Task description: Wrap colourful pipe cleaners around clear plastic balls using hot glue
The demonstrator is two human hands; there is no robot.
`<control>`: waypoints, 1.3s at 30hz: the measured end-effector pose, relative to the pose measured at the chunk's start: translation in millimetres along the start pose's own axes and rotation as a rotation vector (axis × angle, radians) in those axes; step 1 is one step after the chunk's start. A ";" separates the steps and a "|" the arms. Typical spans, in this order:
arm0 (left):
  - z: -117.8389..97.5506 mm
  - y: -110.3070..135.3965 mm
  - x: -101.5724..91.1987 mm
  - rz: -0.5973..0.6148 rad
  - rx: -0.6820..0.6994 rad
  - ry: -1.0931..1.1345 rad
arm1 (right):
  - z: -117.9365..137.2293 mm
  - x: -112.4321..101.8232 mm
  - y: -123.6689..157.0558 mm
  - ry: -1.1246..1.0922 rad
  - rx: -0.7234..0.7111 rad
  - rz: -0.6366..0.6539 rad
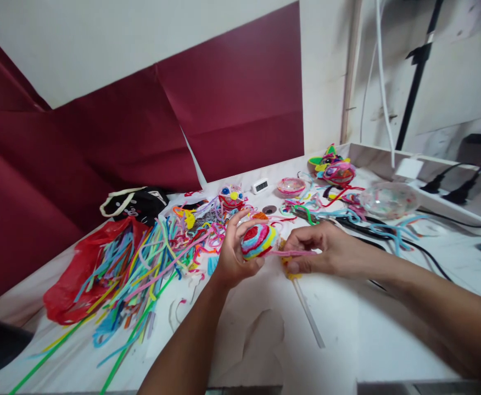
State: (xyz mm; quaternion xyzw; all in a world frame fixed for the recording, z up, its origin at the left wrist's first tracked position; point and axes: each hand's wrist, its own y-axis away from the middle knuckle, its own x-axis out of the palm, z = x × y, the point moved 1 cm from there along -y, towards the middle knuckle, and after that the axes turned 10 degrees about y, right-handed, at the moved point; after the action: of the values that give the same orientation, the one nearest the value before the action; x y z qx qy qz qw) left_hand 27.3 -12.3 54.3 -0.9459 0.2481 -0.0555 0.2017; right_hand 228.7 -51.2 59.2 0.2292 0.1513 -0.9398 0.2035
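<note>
Left hand [230, 262] is curled about halfway, with the ball [259, 241] filling the gap: thumb below on the near side, fingers up around the back. Right hand [318, 248] is mostly closed, thumb and fingers bunched, and looks to be pinching the pink strand [280, 253]. So the ball sits right in the left palm, just left of the right fingertips, with the strand bridging the two hands.

As for feel, the ball's probably super light, fuzzy outside and not slippery. No idea what's under the stripes. Best hold is that loose cup round the sides; squeezing hard might shove the coloured rows out of line. Strand looks soft and bendy, so it's probably easiest pinched close to the ball, kept a bit taut.

Under the right fingertips there's a yellow bit [292, 273] at the end of a clear stick [307, 312], which points back toward the wearer. Can't tell if those fingers are touching it. Left of the left hand: a messy heap of stems [158, 263] and a red bag [65, 293]. Beyond both hands, a timer [259, 186] and a pink-rimmed bowl [291, 187].
</note>
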 end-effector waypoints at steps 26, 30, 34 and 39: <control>2.3 4.1 3.9 0.049 0.016 -0.090 | -7.3 1.6 -2.4 0.189 -0.076 -0.459; 3.5 4.8 4.7 0.034 0.015 -0.045 | -9.4 2.1 -3.0 0.154 -0.033 -0.444; 3.4 4.2 5.3 0.035 0.001 -0.013 | -9.9 2.1 -3.7 0.097 0.018 -0.416; 2.1 4.9 4.2 0.057 -0.009 0.004 | -10.0 2.9 -5.7 -0.130 0.112 -0.319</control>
State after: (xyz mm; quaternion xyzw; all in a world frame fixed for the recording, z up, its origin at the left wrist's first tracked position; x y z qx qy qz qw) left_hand 29.2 -17.5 50.4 -0.9392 0.2756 -0.0506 0.1984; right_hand 227.4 -43.4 50.5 0.1519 0.1194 -0.9800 0.0482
